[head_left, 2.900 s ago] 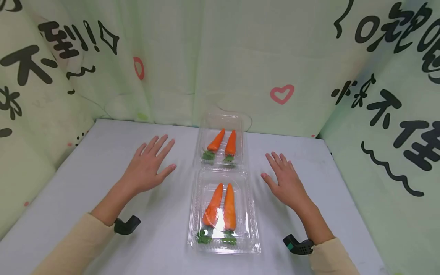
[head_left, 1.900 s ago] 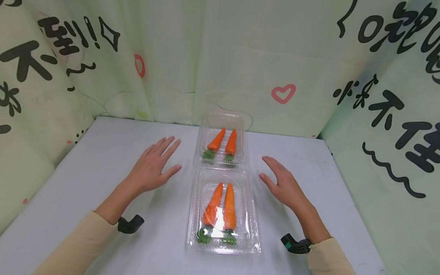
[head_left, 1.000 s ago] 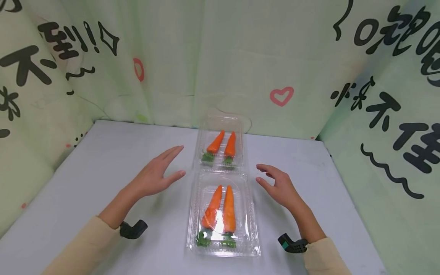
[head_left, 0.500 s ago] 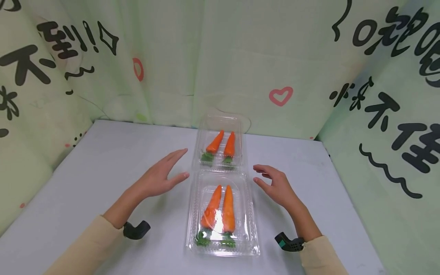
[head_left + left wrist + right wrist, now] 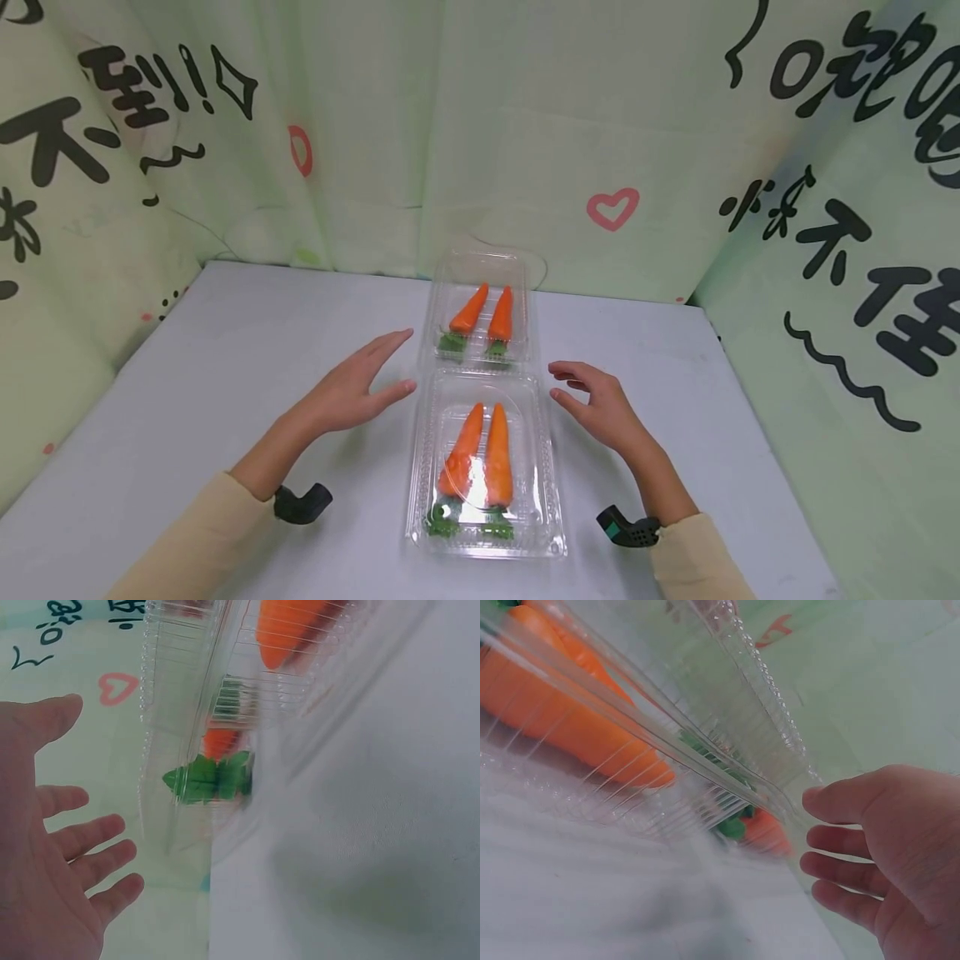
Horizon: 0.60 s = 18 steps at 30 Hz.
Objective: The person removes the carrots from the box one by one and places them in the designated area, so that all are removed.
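Note:
Two clear plastic boxes lie one behind the other in the middle of the table. Inside the front box [image 5: 551,492] are two orange carrots [image 5: 498,458] with green tops [image 5: 444,523] toward the near side. The rear box [image 5: 522,312] holds two more carrots [image 5: 470,312]. My left hand [image 5: 345,393] hovers left of the boxes, its thumb tip close to where they meet. On the other side is my right hand [image 5: 603,408], fingers slightly bent, fingertips near the same spot. Nothing is held by either hand. The left wrist view shows the left palm [image 5: 52,877] with fingers spread apart.
The white table [image 5: 247,333] spreads to both sides of the boxes. A pale green curtain [image 5: 360,167] with black writing and red hearts hangs round the back and sides. Dark wrist devices [image 5: 302,504] sit at both cuffs.
Both hands have come inward toward the boxes, the left moving right and the right moving left. Their fingers have turned toward the boxes; the right hand's have bent a little. The boxes stay put.

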### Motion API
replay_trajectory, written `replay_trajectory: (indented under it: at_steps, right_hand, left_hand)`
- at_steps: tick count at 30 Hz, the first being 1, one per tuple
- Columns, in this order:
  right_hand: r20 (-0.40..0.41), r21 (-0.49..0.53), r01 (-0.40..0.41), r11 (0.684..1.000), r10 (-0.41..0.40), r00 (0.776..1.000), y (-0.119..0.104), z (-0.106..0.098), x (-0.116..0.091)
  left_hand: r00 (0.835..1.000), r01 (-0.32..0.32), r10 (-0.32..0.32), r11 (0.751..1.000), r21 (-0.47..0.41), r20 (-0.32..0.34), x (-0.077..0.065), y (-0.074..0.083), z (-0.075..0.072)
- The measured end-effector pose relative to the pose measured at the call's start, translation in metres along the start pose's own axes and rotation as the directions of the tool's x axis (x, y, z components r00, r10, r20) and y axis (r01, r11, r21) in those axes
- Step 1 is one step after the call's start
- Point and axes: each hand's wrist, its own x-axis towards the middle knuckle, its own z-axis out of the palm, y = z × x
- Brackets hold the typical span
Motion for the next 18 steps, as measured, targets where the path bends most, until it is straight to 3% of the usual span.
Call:
replay_trajectory:
  at_steps: [18]
  right_hand:
    - [0.000,0.057,0.003,0.998,-0.003,1.000,0.0014,0.0014,-0.0017]
  left_hand:
    - [0.999,-0.010,0.011,1.000,-0.023,0.035,0.0018,0.0037,0.0054]
